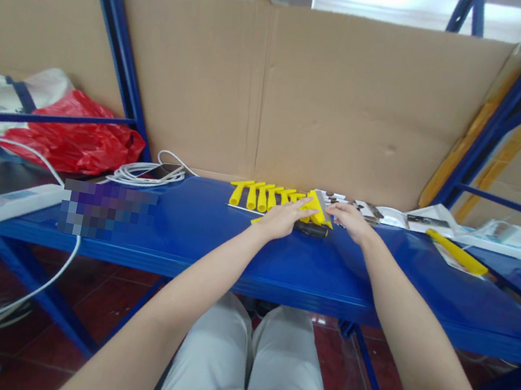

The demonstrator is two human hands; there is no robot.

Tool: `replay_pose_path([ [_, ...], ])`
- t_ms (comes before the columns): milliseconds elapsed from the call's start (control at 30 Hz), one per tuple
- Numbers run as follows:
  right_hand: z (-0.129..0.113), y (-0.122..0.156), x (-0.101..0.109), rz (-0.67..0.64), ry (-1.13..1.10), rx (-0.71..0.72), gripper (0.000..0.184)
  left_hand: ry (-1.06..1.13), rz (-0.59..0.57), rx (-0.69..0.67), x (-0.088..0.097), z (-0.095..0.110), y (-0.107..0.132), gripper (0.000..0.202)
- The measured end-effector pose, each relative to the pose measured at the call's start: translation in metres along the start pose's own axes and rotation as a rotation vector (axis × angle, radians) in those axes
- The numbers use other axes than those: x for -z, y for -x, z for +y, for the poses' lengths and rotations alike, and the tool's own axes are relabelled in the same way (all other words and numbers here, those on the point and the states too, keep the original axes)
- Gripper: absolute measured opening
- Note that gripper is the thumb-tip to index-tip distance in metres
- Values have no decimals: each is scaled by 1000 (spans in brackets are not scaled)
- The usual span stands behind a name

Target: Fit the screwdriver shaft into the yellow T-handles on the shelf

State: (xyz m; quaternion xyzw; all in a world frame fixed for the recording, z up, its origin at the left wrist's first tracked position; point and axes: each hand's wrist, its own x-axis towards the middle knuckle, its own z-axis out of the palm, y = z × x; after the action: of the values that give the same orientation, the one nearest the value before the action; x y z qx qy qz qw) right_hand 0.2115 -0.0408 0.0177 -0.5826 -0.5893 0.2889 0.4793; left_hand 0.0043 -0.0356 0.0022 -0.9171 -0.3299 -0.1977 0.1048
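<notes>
we're live at the blue table point(211, 243), and the left hand point(282, 220) is on the yellow tool point(316, 213)!
we see the left fingers clamped on it near the middle of the tabletop, grey blade point(322, 200) at its far end, and here's the right hand point(350, 217), fingertips drawn together right by that blade; whether they grip it, we cannot tell. we've got a black handle point(311, 229) just on the near side, a row of yellow pieces point(252, 198) to the left, and cardboard point(357, 104) standing behind.

No readable text, labels or numbers anywhere.
</notes>
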Motion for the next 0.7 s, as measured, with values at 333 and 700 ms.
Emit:
replay_pose_path([
  [333, 31, -18, 45, 424, 125, -224, 18, 24, -5, 11, 3, 0, 2, 73],
  [700, 74, -38, 60, 374, 514, -229, 29, 39, -19, 28, 6, 3, 3, 71],
])
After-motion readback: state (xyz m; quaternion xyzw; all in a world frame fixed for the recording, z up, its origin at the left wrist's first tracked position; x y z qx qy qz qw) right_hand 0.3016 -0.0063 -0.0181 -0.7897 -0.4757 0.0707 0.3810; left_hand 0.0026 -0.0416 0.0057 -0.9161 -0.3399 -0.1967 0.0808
